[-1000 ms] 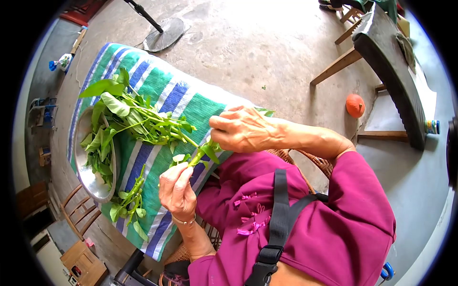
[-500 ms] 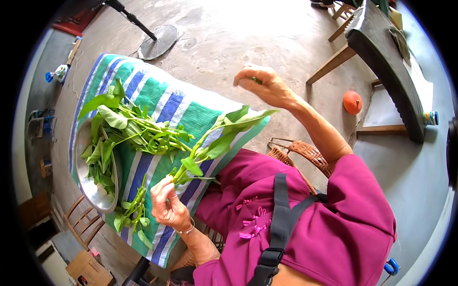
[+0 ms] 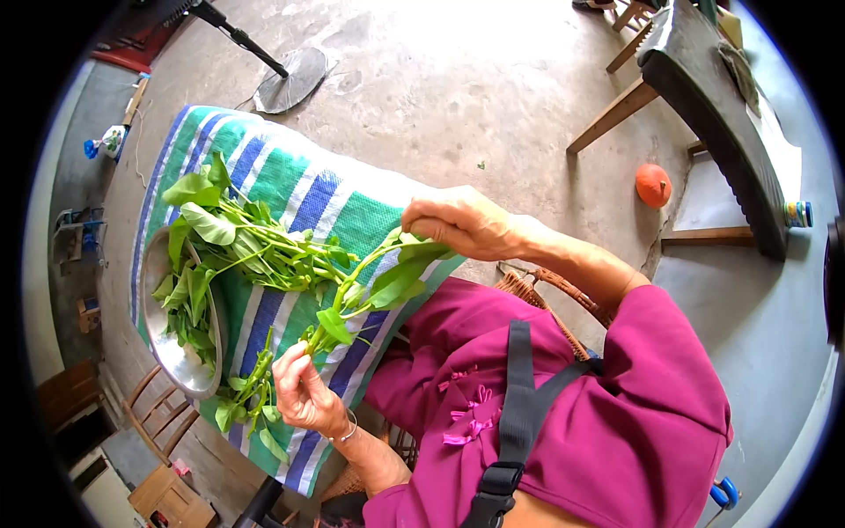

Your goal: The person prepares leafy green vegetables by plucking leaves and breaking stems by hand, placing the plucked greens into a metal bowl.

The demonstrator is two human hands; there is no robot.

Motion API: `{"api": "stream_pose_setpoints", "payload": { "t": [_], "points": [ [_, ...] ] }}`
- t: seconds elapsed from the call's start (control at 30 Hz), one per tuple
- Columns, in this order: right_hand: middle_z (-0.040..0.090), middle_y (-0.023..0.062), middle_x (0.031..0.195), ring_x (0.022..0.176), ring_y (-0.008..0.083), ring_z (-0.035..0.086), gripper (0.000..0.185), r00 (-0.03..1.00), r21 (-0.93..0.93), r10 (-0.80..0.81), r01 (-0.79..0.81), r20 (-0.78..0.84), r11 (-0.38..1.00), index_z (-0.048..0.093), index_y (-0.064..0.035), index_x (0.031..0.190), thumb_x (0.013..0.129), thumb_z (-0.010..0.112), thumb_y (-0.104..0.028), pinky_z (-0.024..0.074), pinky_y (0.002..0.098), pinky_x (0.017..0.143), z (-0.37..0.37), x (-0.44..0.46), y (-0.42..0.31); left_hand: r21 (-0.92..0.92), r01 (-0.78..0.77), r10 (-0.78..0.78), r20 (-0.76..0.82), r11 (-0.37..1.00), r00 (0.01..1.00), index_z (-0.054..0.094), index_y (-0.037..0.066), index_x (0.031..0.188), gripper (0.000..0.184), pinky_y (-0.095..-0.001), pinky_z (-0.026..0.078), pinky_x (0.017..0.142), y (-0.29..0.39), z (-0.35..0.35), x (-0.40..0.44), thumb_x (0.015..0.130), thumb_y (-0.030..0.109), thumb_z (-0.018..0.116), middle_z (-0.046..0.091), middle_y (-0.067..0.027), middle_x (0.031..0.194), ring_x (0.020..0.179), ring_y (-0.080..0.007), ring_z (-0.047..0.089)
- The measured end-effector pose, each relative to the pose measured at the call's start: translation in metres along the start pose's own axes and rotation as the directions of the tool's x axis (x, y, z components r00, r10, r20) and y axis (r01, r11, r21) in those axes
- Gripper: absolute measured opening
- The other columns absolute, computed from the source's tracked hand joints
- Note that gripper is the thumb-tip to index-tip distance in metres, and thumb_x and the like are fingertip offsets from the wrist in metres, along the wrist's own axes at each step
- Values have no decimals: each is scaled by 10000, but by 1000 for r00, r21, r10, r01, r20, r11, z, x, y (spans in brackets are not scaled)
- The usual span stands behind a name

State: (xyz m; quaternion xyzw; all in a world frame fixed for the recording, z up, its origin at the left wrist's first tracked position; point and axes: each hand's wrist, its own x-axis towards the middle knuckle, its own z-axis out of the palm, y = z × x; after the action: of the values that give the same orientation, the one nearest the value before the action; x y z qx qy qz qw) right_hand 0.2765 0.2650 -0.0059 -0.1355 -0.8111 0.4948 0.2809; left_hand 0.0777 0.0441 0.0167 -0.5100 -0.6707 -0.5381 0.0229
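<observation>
My left hand (image 3: 308,396) is closed on the lower stems of a leafy green sprig (image 3: 339,321), which looks like water spinach. My right hand (image 3: 462,222) pinches the sprig's upper end, its fingers partly covering the tips. Beneath both hands spreads a green, blue and white striped woven sheet (image 3: 308,198). A heap of the same greens (image 3: 282,255) lies on it, stems pointing towards the sprig. To the left, a tilted metal bowl (image 3: 189,370) holds leaves and stems. A smaller bunch of cut stems and leaves (image 3: 251,396) rests between the bowl and my left hand.
A stand with a round base (image 3: 290,81) is on the concrete floor at the top. An orange-red pumpkin-like thing (image 3: 653,186) sits near a wooden-legged table (image 3: 616,114) on the right. A wooden chair (image 3: 158,414) is at lower left. One green scrap (image 3: 481,165) lies on the floor.
My right hand has come down and left onto the sprig's upper end. The green bit in its fingers is gone, and a green scrap now shows on the floor. My left hand keeps its hold.
</observation>
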Motion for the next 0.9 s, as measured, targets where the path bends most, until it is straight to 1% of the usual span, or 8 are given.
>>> {"api": "stream_pose_setpoints", "payload": {
  "t": [0.03, 0.13, 0.3, 0.37, 0.43, 0.5, 0.67, 0.9],
  "points": [
    [572, 118, 806, 710, 255, 581, 114, 1000, -23, 4, -4, -12, 1000, 567, -23, 952, 870, 545, -99, 454, 336, 640, 5, -2, 3, 14, -4, 4, 8, 1000, 1000, 579, -19, 857, 55, -302, 495, 711, 0, -1, 0, 820, -60, 582, 632, -149, 884, 789, -236, 592],
    [568, 105, 784, 716, 255, 586, 118, 993, -65, -87, 92, 85, 994, 583, -23, 921, 848, 584, -115, 458, 341, 629, 5, 1, 4, 3, -7, 6, 65, 1000, 998, 556, -32, 901, 72, -298, 480, 788, 0, -6, -2, 860, -78, 518, 617, -145, 950, 869, -208, 581],
    [568, 98, 771, 691, 263, 586, 126, 985, -115, -157, 165, 76, 980, 621, -29, 911, 816, 618, -112, 464, 347, 602, 15, 0, 7, 5, 9, -10, 52, 1000, 999, 554, -31, 906, 73, -297, 481, 789, 0, -8, -3, 863, -75, 515, 615, -146, 951, 871, -208, 580],
    [607, 93, 789, 734, 273, 612, 160, 991, -123, -20, 36, 129, 992, 649, -60, 921, 813, 602, -168, 479, 362, 643, 16, 0, 6, 11, 11, -12, 56, 1000, 998, 554, -31, 905, 72, -296, 482, 789, 0, -6, -3, 862, -75, 516, 614, -146, 951, 872, -207, 580],
    [614, 97, 788, 724, 265, 616, 154, 994, -78, 10, -1, 109, 997, 654, -54, 912, 800, 598, -143, 482, 350, 637, 20, -1, 8, 3, 24, -24, -18, 1000, 1000, 582, -20, 860, 59, -295, 490, 712, 2, -3, -3, 819, -63, 582, 633, -144, 887, 792, -226, 589],
    [621, 100, 787, 713, 257, 620, 151, 995, -31, 41, -38, 94, 999, 660, -47, 903, 787, 594, -118, 484, 339, 632, 23, -1, 9, 6, 20, -20, 14, 1000, 1000, 568, -27, 882, 65, -295, 488, 749, 0, -6, -4, 839, -73, 549, 624, -144, 918, 836, -217, 586],
    [634, 100, 698, 604, 136, 591, 163, 984, 152, 163, -173, 79, 973, 655, 8, 879, 755, 583, -72, 470, 277, 562, 31, -3, 12, 6, 29, -29, 43, 1000, 999, 554, -34, 904, 79, -296, 488, 786, -3, -8, -6, 857, -85, 515, 615, -141, 948, 876, -210, 587],
    [599, 76, 627, 570, 85, 529, 166, 982, 268, 174, -188, 76, 945, 647, 26, 873, 753, 573, -62, 435, 260, 519, 37, -4, 11, 30, 5, -6, 37, 1000, 999, 556, -27, 903, 79, -292, 490, 775, -4, -10, -6, 856, -80, 521, 617, -137, 940, 866, -205, 589]
  ]
}}
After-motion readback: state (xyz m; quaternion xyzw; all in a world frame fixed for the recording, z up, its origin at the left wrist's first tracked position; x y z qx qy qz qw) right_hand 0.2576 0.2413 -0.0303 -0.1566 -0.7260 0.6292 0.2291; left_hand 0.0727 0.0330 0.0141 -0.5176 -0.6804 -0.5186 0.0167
